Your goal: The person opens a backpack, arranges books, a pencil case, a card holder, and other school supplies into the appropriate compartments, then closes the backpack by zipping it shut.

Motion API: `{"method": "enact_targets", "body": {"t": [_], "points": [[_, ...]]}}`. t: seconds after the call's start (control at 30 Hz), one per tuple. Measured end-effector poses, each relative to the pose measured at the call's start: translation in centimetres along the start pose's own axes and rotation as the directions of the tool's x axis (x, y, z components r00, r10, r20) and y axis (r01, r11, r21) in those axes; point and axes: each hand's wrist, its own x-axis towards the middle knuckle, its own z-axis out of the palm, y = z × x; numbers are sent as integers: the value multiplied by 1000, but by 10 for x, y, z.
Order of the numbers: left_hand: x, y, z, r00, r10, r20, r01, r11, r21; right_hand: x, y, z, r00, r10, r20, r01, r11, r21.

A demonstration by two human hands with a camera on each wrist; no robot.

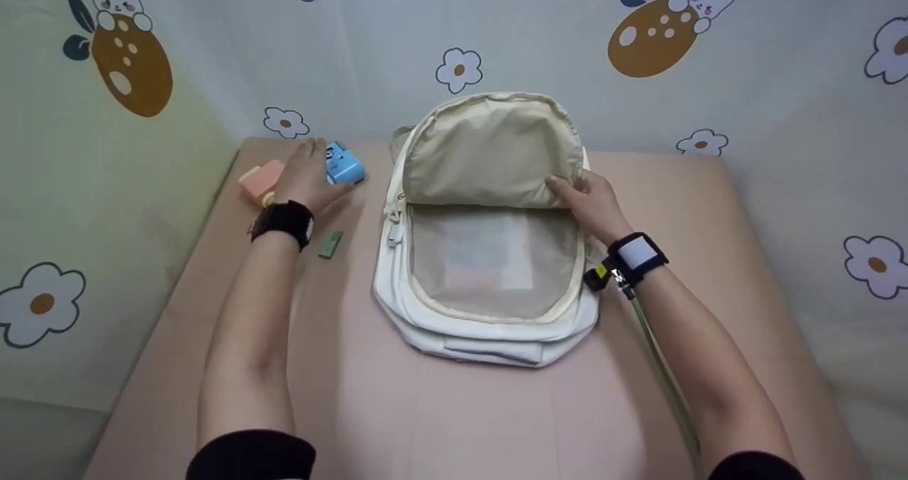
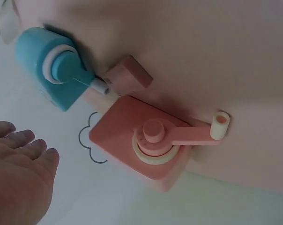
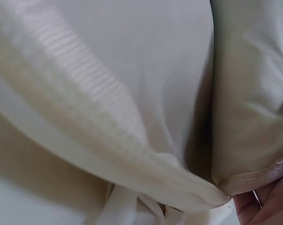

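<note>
Hanging beside the blue pencil sharpener [image 1: 347, 166], the left hand [image 1: 306, 175] has its fingers loose and extended, gripping nothing; whether the thumb touches, I cannot tell. That sharpener lies just right of the fingers, on the thumb side, its long side seeming to slant from far left to near right; the left wrist view shows its handle [image 2: 83, 77] pointing toward the pink sharpener [image 2: 132, 126], which sits left of the hand. A small green block [image 1: 330, 244] lies nearer. To the right stands the backpack [image 1: 394, 303], where the right hand [image 1: 594, 200] pinches the right edge of the folded-back flap [image 1: 493, 150]. Of the two, the left hand is clearly nearer the blue sharpener.
</note>
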Motion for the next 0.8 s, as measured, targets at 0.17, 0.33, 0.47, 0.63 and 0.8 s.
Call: {"method": "enact_targets", "body": {"t": [0.17,0.33,0.47,0.63,0.8], "points": [[15,-10,0,995,-64,78,61,998,34,-1,2,4,1000,19,17,-19,1000,9],[22,-8,5,990,-82,117,84,996,-15,-4,2,4,999,36,13,-36,999,4],[22,-5,8,988,-98,122,101,995,-20,-2,0,5,999,35,35,-36,999,6],[21,1,8,991,-87,99,83,996,46,0,-2,4,999,38,33,-38,999,15],[24,6,8,995,-50,82,47,998,45,0,-3,0,1000,24,2,-24,1000,16]]}}
